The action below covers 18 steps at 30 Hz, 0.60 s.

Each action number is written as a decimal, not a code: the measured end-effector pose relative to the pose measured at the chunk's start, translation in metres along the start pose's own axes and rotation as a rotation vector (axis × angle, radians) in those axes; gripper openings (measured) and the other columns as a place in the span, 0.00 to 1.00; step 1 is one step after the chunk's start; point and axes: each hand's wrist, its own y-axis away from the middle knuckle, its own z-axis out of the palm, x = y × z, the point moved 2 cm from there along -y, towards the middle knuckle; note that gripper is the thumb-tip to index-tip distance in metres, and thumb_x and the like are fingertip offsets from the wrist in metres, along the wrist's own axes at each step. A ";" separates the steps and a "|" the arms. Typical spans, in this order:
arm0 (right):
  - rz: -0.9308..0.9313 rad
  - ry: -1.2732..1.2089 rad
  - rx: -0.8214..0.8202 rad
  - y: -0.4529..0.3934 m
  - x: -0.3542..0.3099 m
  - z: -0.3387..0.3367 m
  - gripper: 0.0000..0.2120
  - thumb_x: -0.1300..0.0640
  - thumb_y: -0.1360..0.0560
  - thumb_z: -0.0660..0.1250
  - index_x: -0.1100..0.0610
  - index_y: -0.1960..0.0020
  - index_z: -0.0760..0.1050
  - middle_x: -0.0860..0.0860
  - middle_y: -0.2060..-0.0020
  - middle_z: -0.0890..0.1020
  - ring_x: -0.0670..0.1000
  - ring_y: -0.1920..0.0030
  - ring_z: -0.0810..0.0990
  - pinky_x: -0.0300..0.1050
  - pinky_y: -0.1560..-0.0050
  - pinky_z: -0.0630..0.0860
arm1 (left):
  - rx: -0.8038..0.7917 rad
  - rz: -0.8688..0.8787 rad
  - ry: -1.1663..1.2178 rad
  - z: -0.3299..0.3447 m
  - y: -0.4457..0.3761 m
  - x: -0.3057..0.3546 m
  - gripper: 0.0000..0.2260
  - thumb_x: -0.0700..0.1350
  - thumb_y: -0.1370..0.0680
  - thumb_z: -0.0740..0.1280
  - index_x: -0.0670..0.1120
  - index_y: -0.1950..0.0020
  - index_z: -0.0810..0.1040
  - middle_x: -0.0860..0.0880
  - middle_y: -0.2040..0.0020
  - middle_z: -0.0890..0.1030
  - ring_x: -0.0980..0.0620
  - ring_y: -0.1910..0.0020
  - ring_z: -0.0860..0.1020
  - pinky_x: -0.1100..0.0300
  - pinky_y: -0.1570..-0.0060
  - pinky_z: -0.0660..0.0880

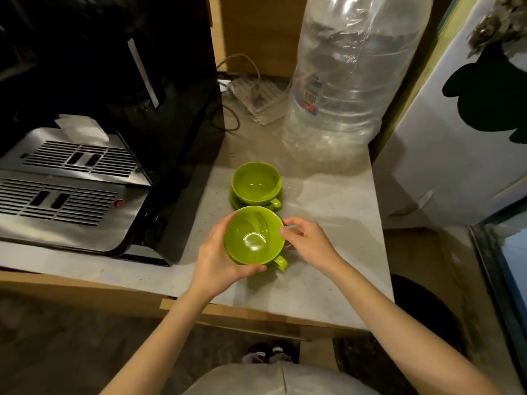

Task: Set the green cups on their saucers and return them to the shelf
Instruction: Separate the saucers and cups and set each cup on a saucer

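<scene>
Green cups, two of them, glossy and round with small loop handles, sit on the pale speckled countertop (pixel 328 223). The near green cup (pixel 252 236) is empty, its smooth inside catching a bright glare, its handle turned toward the person's right. The left hand (pixel 218 259) wraps the cup's left wall and underside, thumb at the rim and fingers curled closed beneath it. The right hand (pixel 309 242) rests at the cup's right rim with fingertips bent loosely against it; whether it truly grips cannot be told. Whether a saucer lies under this cup is hidden. Just behind, the far green cup (pixel 256 182) stands upright on a matching green saucer (pixel 236 202). A ribbed clear plastic water bottle (pixel 342 86) stands at the back, and a black coffee machine with a slotted steel drip tray (pixel 68 178) fills the left.
</scene>
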 end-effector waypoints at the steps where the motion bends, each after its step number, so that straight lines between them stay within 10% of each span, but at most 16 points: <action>1: 0.002 0.017 -0.004 0.000 0.001 0.002 0.13 0.56 0.26 0.65 0.59 0.44 0.77 0.56 0.53 0.82 0.56 0.51 0.82 0.52 0.46 0.78 | -0.004 -0.005 0.001 0.001 0.001 -0.002 0.47 0.61 0.47 0.76 0.50 0.32 0.64 0.57 0.37 0.70 0.59 0.39 0.70 0.71 0.41 0.66; 6: 0.027 0.056 -0.010 0.000 0.005 0.008 0.15 0.57 0.26 0.65 0.60 0.40 0.76 0.59 0.47 0.82 0.56 0.47 0.81 0.53 0.42 0.77 | -0.008 -0.005 -0.005 0.005 0.004 -0.010 0.45 0.57 0.46 0.78 0.50 0.33 0.64 0.58 0.38 0.68 0.63 0.40 0.67 0.84 0.46 0.60; 18: 0.032 0.053 0.012 -0.009 0.010 0.009 0.17 0.56 0.25 0.64 0.60 0.38 0.75 0.57 0.45 0.82 0.54 0.47 0.81 0.52 0.42 0.77 | -0.021 -0.015 -0.042 0.007 -0.003 -0.012 0.46 0.54 0.44 0.79 0.47 0.31 0.63 0.48 0.33 0.71 0.59 0.39 0.66 0.73 0.43 0.61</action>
